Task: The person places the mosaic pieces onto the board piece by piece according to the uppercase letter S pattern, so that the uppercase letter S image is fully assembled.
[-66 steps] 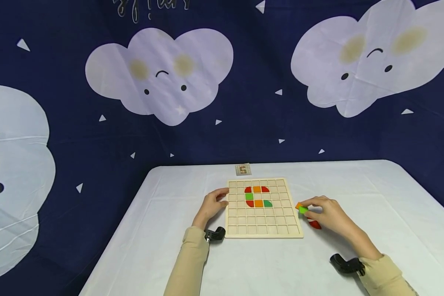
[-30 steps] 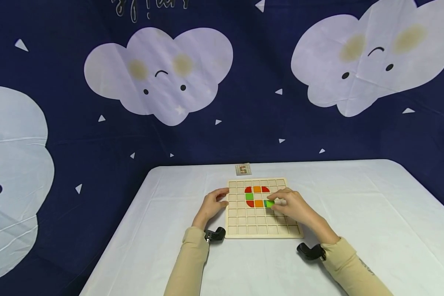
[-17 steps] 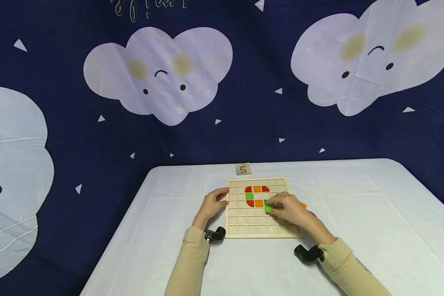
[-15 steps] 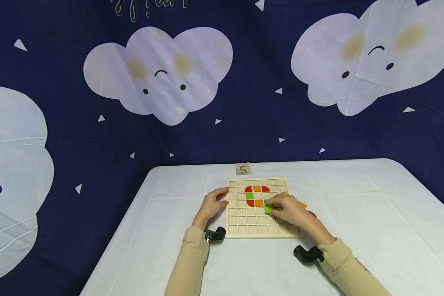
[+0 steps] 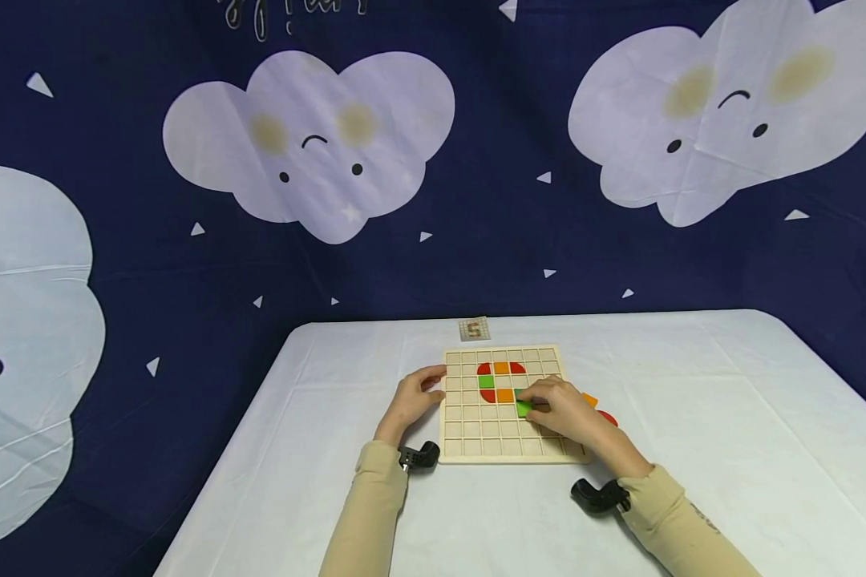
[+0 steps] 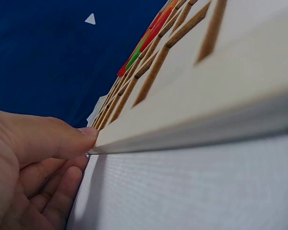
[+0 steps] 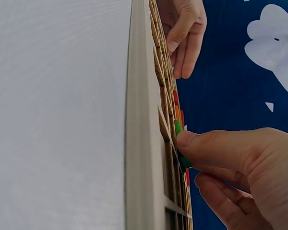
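A pale wooden grid board [image 5: 476, 449] lies on the white table. Set in its cells are orange squares [image 5: 504, 396], a green square [image 5: 487, 382], red quarter-rounds [image 5: 487, 396] and a darker green piece, partly covered by my right fingers. My right hand [image 5: 566, 411] pinches a bright green square tile [image 5: 523, 409] between thumb and fingers, at the cell just below that darker piece. The tile also shows under the thumb in the right wrist view. My left hand [image 5: 409, 404] rests at the board's left edge, its thumb [image 6: 62, 138] touching the rim and its other fingers loosely bent.
A small card [image 5: 474, 329] with an S-like pattern lies behind the board. Right of the board, partly behind my right hand, are an orange piece [image 5: 589, 399] and a red piece [image 5: 608, 417]. A dark blue cloud-print cloth [image 5: 491, 272] hangs behind the table.
My right hand has carried the green square tile left from beside the board, then slightly nearer to me, to the cell below the darker green piece. The left hand stays in place.
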Motion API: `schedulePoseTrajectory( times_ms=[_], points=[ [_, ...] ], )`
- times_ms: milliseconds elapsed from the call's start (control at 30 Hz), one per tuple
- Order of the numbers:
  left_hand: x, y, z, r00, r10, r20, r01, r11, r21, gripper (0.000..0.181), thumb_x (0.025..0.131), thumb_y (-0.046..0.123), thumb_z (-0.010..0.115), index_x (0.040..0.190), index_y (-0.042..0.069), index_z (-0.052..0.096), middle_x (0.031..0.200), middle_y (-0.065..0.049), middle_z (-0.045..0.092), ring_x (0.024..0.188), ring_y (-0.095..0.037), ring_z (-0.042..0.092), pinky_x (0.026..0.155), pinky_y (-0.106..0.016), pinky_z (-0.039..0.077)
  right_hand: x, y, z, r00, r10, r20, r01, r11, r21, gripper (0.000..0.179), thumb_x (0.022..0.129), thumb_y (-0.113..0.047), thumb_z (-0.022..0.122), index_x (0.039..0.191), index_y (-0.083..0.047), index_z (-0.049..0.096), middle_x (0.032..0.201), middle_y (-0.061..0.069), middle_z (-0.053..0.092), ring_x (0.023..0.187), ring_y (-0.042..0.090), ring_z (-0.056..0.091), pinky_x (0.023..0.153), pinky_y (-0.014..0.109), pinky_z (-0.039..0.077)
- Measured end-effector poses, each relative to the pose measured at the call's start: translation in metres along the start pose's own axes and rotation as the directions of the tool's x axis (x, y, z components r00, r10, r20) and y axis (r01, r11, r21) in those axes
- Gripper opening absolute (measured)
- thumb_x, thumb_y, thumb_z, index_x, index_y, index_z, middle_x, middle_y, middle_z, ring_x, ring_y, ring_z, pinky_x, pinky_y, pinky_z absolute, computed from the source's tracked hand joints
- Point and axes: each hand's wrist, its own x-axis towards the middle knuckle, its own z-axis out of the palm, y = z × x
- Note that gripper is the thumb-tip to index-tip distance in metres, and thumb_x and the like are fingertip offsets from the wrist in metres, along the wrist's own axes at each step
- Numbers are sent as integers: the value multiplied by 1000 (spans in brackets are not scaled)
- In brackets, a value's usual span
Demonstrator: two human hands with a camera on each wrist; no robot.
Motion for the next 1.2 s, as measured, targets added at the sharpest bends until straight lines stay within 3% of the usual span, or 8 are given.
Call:
schedulePoseTrajectory(
  times_ms=[267,467,667,967,1200],
  points=[
    [-1,0,0,1000,-1,6,1,1000,-4,46,81,-6,64,127,-4,56,122,-17,59,111,-30,54,97,-36,45,-1,-1,0,1000,-7,-3,7,1000,4,26,77,-5,76,103,-6,72,102,6,68,96,25,58,84,43,50],
    [-1,1,0,1000,-2,9,2,1000,-5,46,81,-6,64,126,-4,56,123,-18,59,112,-30,54,98,-36,45,-1,-3,-7,998,56,-21,-54,995,87,26,78,-6,75,104,-7,71,102,4,68,98,26,59,84,45,51],
    [-1,0,0,1000,-3,8,3,1000,3,46,81,-6,64,126,-5,56,122,-18,59,112,-30,54,98,-36,44,-4,-2,-26,987,145,-65,-136,983,124,28,80,-10,74,108,-7,70,105,5,68,101,31,59,87,50,48],
    [-1,2,1,1000,-7,9,7,1000,1,46,81,-7,64,126,-5,56,123,-18,59,112,-30,54,98,-36,44,-14,8,-66,967,201,-159,-193,979,66,31,80,-12,75,110,-6,70,107,10,67,98,36,60,84,54,48],
    [0,1,0,1000,-7,3,7,1000,14,47,81,-7,65,127,-4,56,123,-17,59,113,-29,54,98,-34,44,-35,23,-84,958,247,-148,-245,969,33,29,81,-10,74,109,-7,70,106,10,67,98,36,60,82,54,48]
  ],
)
